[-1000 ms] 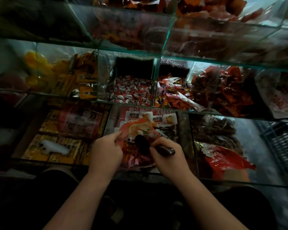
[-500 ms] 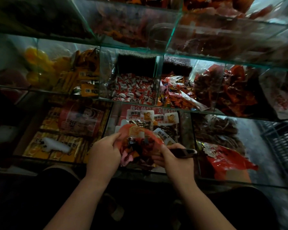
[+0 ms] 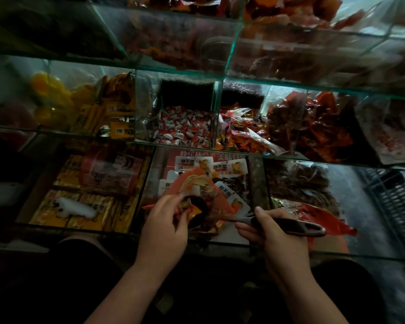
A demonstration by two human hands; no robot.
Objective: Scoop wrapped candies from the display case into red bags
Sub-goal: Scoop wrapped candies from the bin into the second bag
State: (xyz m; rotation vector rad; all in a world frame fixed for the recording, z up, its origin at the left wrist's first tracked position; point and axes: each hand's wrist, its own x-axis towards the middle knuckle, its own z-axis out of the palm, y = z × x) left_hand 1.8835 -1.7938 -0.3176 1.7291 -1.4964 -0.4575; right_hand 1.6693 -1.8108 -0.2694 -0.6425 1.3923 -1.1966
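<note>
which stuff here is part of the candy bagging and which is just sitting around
In use: red printed plastic bag, held by the left hand; dark long-handled scoop, gripped by the right hand; wrapped candies in its bowl.
Lying about: red-and-white wrapped sweets; yellow packets; dark wire basket.

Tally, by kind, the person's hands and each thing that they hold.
hands: 2 (left hand, right hand)
scoop: 1
red bag: 1
Total: 4
</note>
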